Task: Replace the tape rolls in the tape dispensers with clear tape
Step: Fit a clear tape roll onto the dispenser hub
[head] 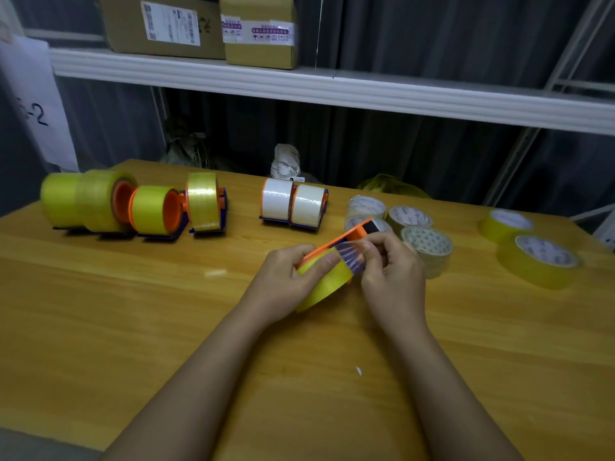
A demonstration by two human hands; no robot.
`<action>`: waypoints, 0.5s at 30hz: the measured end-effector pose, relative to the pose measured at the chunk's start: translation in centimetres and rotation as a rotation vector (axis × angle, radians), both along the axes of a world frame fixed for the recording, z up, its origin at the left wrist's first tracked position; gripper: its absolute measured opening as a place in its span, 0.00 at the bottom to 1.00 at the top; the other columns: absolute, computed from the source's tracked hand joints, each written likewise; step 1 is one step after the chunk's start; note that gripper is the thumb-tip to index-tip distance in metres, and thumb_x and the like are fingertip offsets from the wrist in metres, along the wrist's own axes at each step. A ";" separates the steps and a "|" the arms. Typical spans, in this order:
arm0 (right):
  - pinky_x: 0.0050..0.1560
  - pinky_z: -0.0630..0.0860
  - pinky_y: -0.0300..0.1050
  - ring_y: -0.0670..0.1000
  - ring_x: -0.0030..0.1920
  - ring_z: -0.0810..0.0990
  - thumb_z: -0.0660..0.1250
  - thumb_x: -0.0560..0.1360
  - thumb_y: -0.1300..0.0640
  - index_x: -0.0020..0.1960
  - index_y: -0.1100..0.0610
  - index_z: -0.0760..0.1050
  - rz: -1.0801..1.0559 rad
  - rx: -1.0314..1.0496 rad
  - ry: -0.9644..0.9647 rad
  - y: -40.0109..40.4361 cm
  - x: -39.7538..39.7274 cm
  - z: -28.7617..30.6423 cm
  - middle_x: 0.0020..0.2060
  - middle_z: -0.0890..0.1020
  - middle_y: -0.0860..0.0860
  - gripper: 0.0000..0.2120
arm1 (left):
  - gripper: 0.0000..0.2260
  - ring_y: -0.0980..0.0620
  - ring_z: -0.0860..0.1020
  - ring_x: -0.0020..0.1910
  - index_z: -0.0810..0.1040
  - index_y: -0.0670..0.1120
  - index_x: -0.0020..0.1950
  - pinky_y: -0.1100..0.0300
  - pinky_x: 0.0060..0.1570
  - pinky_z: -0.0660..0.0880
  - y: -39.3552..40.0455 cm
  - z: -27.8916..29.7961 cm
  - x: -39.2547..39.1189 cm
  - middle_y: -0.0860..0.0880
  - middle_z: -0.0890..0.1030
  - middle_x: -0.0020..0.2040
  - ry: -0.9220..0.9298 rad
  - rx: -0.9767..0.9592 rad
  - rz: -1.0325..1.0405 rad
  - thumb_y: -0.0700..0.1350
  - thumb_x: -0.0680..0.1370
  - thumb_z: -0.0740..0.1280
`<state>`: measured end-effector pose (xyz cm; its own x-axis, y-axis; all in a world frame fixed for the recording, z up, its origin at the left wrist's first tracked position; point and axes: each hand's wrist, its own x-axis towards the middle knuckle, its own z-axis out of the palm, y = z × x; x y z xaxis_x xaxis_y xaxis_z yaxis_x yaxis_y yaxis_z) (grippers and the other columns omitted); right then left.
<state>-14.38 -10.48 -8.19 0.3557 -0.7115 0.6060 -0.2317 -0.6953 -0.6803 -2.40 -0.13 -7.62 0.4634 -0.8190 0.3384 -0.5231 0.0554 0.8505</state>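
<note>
Both hands work over the middle of the counter [133, 327]. Left hand [283, 281] grips the yellow roll [327, 284] seated in an orange dispenser [346, 237], fingers curled round the roll's left side. Right hand [389, 274] pinches the loose tape end [349, 257] at the top of the roll, thumb and fingers closed on it. The dispenser is tilted, its far end raised toward the right.

Judgement on progress: partway. At far centre, 2 dispensers [293, 207] stand side by side carrying white-looking rolls; these appear to be the finished ones. At far left, about 4 dispensers [139, 207] carry yellow rolls, so they look undone. The unit in hand also holds yellow tape, so it seems to be at the stage of removal. Whether the end is being peeled or stuck down, I cannot tell.

Supplies: 4 clear rolls [426, 247] lie flat just beyond the right hand, clustered together. 2 loose yellow rolls [532, 261] lie at the far right edge, probably taken off already.

Surface: light wood-grain top, with a small white scrap [358, 371] near the forearms. Room: a white shelf [299, 84] runs above the far side, holding 2 cardboard boxes [206, 24]. Dark curtains [416, 151] hang behind. A paper sheet [36, 104] marked "-2" hangs at left.
</note>
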 end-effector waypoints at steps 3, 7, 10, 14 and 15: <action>0.44 0.71 0.45 0.50 0.46 0.75 0.64 0.78 0.60 0.45 0.50 0.77 0.002 0.065 -0.019 -0.1 0.0 0.1 0.38 0.77 0.45 0.07 | 0.19 0.50 0.78 0.36 0.78 0.45 0.45 0.50 0.35 0.75 0.1 0.0 -0.1 0.44 0.80 0.39 -0.012 -0.002 0.007 0.61 0.75 0.63; 0.42 0.77 0.56 0.53 0.41 0.79 0.64 0.78 0.59 0.42 0.43 0.73 0.010 0.136 -0.074 -0.2 -0.1 0.2 0.38 0.80 0.49 0.11 | 0.18 0.46 0.79 0.37 0.78 0.45 0.42 0.44 0.36 0.77 -0.2 -0.2 0.0 0.43 0.80 0.38 -0.020 -0.005 0.051 0.61 0.73 0.67; 0.41 0.78 0.54 0.51 0.40 0.80 0.64 0.78 0.60 0.42 0.44 0.73 0.015 0.142 -0.074 0.0 -0.2 0.4 0.38 0.80 0.49 0.12 | 0.19 0.45 0.80 0.36 0.79 0.44 0.42 0.43 0.35 0.77 -0.3 -0.6 0.3 0.43 0.80 0.37 -0.029 -0.006 0.060 0.61 0.72 0.68; 0.38 0.75 0.38 0.47 0.39 0.78 0.64 0.78 0.61 0.41 0.44 0.72 0.028 0.153 -0.088 0.1 -0.3 0.6 0.38 0.80 0.47 0.13 | 0.15 0.47 0.79 0.36 0.79 0.44 0.43 0.45 0.35 0.76 -0.2 -0.5 0.3 0.44 0.79 0.37 -0.069 0.001 0.051 0.56 0.76 0.67; 0.37 0.73 0.35 0.47 0.39 0.78 0.64 0.78 0.62 0.41 0.45 0.73 0.030 0.153 -0.091 0.0 -0.3 0.6 0.38 0.80 0.47 0.13 | 0.14 0.48 0.78 0.35 0.78 0.45 0.43 0.46 0.34 0.75 -0.2 -0.5 0.3 0.45 0.79 0.36 -0.081 -0.001 0.049 0.56 0.77 0.67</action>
